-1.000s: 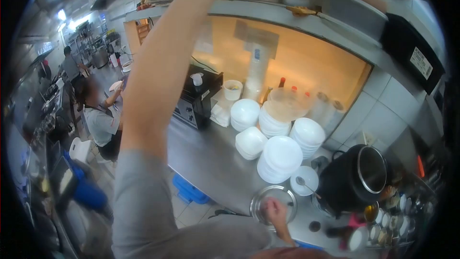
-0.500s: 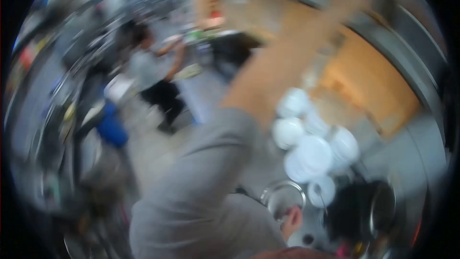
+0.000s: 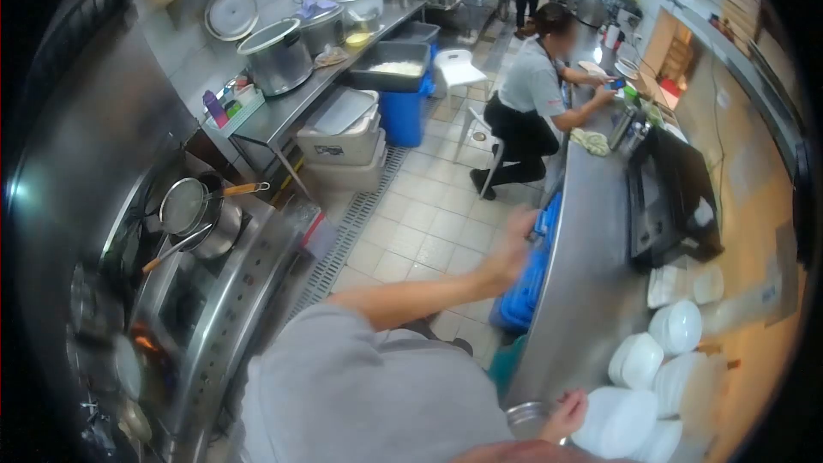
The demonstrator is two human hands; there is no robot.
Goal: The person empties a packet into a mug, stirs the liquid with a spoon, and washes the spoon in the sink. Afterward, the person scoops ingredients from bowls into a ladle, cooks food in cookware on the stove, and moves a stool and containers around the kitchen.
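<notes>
My left hand (image 3: 507,250) is held out in front of me, over the floor close to the counter's near edge and a blue bin (image 3: 525,287). Motion smears its fingers, so I cannot make out their shape or any object in them. Low in the view, my right hand (image 3: 567,416) has its fingers curled together, between a round metal container (image 3: 526,416) and a stack of white bowls (image 3: 619,420). A bit of shiny metal shows under those fingers; whether they grip it is unclear.
A steel counter (image 3: 591,231) runs along my right, bearing a black appliance (image 3: 673,193) and more white bowls (image 3: 636,360). A seated person (image 3: 531,86) is farther along it. On the left stands a stove (image 3: 219,309) with a pot and strainer (image 3: 184,206). Tubs (image 3: 343,141) line the floor.
My view has swung left toward the aisle and stove. My left arm, raised high toward the upper right before, has come down in front of me. My right hand stays near the metal container.
</notes>
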